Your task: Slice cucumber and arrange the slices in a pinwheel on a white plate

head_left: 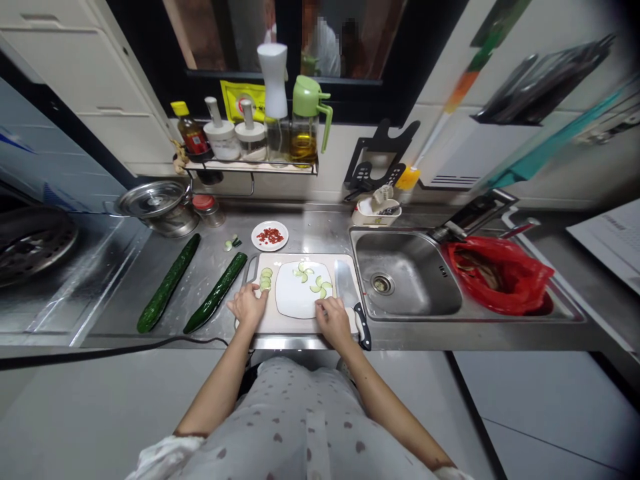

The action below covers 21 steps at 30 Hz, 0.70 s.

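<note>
A white plate [295, 306] with a dark rim lies on the cutting board [266, 321]. Curved cucumber slices [321, 287] are arranged on it in two fan-like groups. My left hand [247, 305] rests at the board's left side, fingers apart, its fingertips at a short row of cucumber slices [266, 277]. Over the plate's lower right edge is my right hand [333, 320], fingers curled and pinched together; whatever they hold is too small to make out. Right of the plate lies a cleaver [344, 281] with a black handle.
Two whole cucumbers [169, 285] lie left of the board, near cucumber end pieces [231, 244]. Behind it sits a small plate [257, 244] of chopped red pieces. A steel sink [410, 267] is at right, with a red bag [520, 280] beyond. Bottles stand on a rack [250, 167].
</note>
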Each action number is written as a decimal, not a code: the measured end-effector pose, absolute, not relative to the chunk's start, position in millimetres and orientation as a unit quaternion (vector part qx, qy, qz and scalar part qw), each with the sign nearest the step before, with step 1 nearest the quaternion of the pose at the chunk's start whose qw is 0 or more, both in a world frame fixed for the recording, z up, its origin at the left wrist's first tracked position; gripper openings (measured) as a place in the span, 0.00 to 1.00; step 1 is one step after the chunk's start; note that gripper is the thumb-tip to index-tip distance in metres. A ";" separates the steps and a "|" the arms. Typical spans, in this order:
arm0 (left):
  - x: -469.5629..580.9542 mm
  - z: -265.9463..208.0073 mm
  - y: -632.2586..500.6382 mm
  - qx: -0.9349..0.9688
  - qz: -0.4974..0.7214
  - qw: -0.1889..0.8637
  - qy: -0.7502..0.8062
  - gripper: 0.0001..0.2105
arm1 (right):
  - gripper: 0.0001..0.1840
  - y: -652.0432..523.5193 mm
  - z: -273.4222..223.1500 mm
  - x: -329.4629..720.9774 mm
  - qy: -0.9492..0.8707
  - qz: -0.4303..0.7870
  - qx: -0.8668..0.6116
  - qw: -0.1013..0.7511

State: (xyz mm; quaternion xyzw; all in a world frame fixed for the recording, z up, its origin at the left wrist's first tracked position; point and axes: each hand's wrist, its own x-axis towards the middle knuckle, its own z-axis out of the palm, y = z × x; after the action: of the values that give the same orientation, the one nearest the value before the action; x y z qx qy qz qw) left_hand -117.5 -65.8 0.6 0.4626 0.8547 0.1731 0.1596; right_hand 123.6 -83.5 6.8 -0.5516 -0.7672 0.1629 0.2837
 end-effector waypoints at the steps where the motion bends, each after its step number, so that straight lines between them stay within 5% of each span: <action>1: -117.1 0.8 -65.9 0.461 0.174 0.161 0.855 0.17 | 0.12 -83.5 7.2 123.0 -0.768 0.164 -0.551 0.283; 12: -114.7 -3.8 -63.6 0.421 0.263 0.190 0.847 0.10 | 0.12 -83.5 8.6 123.7 -0.767 0.169 -0.549 0.286; 21: -113.6 10.1 -53.3 0.356 0.499 0.362 0.702 0.14 | 0.12 -73.5 20.1 116.3 -0.755 0.181 -0.544 0.319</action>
State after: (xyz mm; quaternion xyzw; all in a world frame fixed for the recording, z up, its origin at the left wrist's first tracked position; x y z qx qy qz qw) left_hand -113.6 -53.3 10.1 0.3559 0.7025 0.4990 0.3616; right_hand 116.3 -73.5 20.1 -0.5437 -0.7548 0.1809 0.3194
